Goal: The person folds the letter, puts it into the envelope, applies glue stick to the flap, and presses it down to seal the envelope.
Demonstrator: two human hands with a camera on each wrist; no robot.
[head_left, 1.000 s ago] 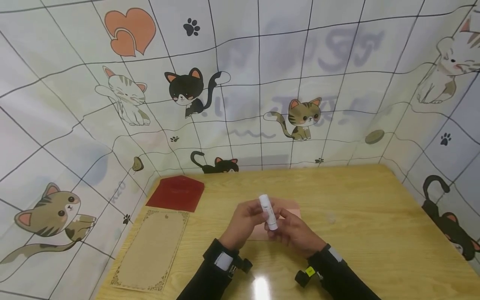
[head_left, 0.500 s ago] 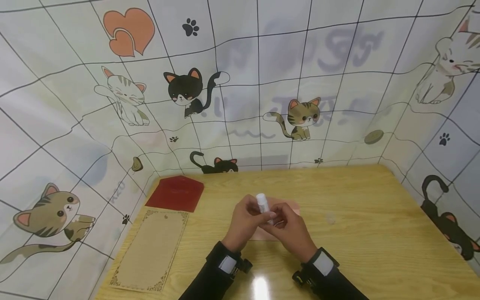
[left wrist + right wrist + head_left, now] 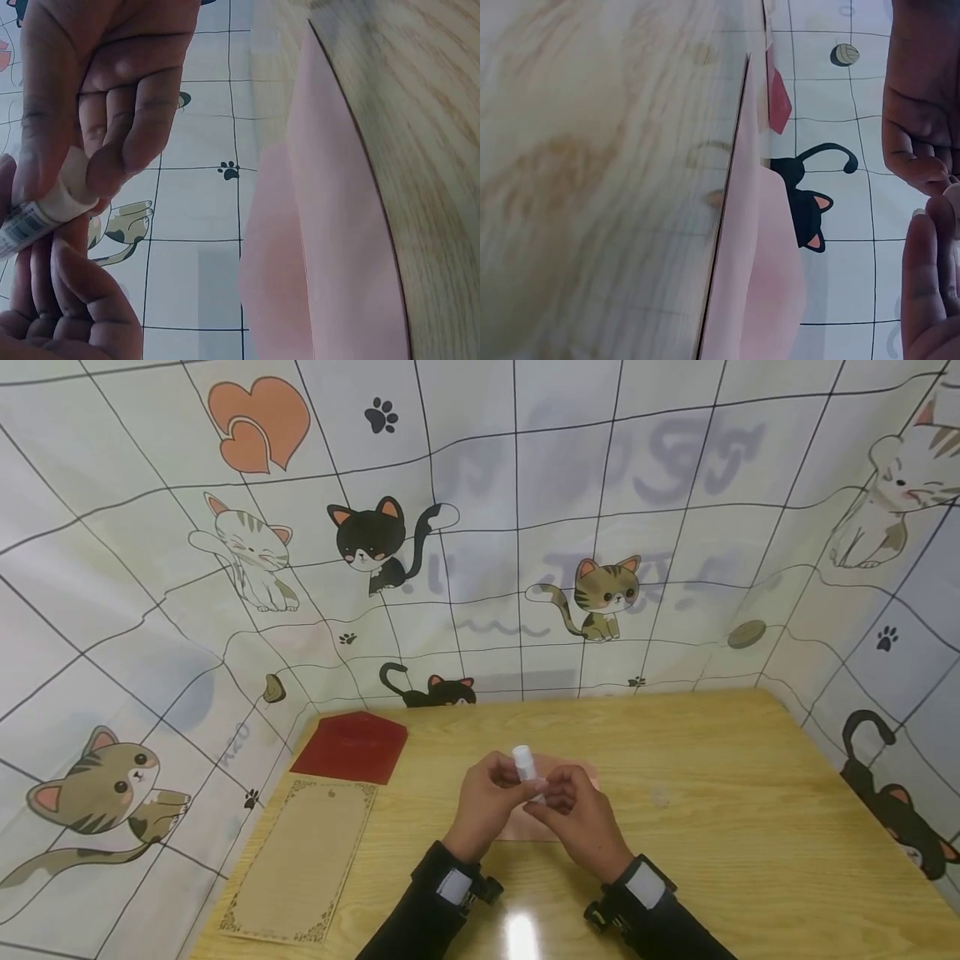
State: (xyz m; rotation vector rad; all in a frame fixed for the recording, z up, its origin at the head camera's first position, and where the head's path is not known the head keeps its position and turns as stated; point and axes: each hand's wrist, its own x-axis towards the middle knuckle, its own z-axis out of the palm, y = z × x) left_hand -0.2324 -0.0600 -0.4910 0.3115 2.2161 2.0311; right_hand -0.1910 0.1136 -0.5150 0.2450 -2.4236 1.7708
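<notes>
While the left hand [image 3: 484, 808] and right hand [image 3: 590, 828] pinch the white tube [image 3: 524, 763] above the pink envelope [image 3: 345, 202], each grip closed on part of it, uneven twisting could, in judgement, drop it onto the desk [image 3: 750, 802].

table [image 3: 720, 793]: bright in head view, white glare at six o'clock
left hand [image 3: 480, 810], right hand [image 3: 588, 827]: dim, shadowed in both wrist views
wood grain [image 3: 577, 180]: blurred at nine o'clock in right wrist view
</notes>
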